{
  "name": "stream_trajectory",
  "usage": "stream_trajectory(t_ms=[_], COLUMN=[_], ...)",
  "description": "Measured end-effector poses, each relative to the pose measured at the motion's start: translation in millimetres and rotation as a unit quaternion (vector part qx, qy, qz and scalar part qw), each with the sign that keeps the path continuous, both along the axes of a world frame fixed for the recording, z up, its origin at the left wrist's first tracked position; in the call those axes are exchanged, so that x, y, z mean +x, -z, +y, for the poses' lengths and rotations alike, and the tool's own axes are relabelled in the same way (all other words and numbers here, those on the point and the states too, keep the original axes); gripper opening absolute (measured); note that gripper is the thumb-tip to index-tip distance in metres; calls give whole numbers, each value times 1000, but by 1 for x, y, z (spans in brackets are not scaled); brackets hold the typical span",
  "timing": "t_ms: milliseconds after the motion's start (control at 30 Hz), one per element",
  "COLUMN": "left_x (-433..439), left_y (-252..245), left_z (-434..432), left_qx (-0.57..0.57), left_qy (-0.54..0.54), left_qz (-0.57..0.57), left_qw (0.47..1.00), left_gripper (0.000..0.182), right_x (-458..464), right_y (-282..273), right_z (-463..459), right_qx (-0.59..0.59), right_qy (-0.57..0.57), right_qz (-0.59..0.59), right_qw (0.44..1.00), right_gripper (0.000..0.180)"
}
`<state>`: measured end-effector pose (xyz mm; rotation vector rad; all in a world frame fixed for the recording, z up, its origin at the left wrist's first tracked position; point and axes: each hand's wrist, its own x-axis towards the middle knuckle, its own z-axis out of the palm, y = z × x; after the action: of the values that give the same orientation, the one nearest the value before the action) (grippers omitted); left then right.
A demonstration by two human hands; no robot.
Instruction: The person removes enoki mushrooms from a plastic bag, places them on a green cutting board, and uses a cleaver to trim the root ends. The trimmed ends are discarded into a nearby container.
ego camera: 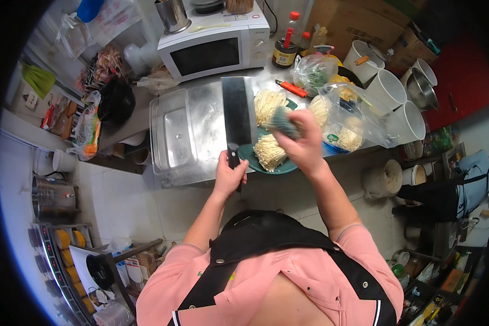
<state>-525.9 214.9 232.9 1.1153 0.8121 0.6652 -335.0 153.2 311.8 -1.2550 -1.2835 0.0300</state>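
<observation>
My left hand (229, 174) grips the black handle of a wide-bladed cleaver (237, 110). The blade points away from me, over the steel table (210, 106). In my right hand (305, 144) is a blurred grey-green scouring pad or cloth (284, 123), held to the right of the blade and apart from it. Below that hand, a cut bunch of enoki mushrooms (269, 153) lies on a green round board or tray (287, 168). Another enoki bunch (269, 104) lies farther back, partly behind the pad. Left of the cleaver sits a clear plastic container (175, 140).
A white microwave (212, 53) stands at the back. An orange utility knife (292, 88) lies near a bag of greens (316, 73). On the right are a clear plastic bag (362, 110) with enoki and several white buckets (405, 122). Another person (444, 191) is at far right.
</observation>
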Motion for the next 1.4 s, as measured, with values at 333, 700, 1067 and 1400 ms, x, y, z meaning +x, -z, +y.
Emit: stream_trajectory(t_ms=[333, 700, 1067, 1400], left_x=[-26, -35, -44, -53], left_y=[-38, -41, -45, -42], left_z=[-89, -87, -67, -55], left_qx=[26, 32, 45, 9], left_qy=[94, 100, 109, 109], left_qz=[-41, -45, -35, -41], left_qw=[994, 993, 992, 993], left_gripper=[37, 37, 34, 33], right_x=[10, -5, -19, -43], right_y=[-15, -31, -30, -8], right_z=[63, 41, 33, 19], right_qx=[16, -36, -40, 18], right_qy=[78, 80, -4, -114], right_qz=[-379, -359, -394, -405], right_qw=[922, 929, 918, 907], right_gripper=[30, 29, 30, 28])
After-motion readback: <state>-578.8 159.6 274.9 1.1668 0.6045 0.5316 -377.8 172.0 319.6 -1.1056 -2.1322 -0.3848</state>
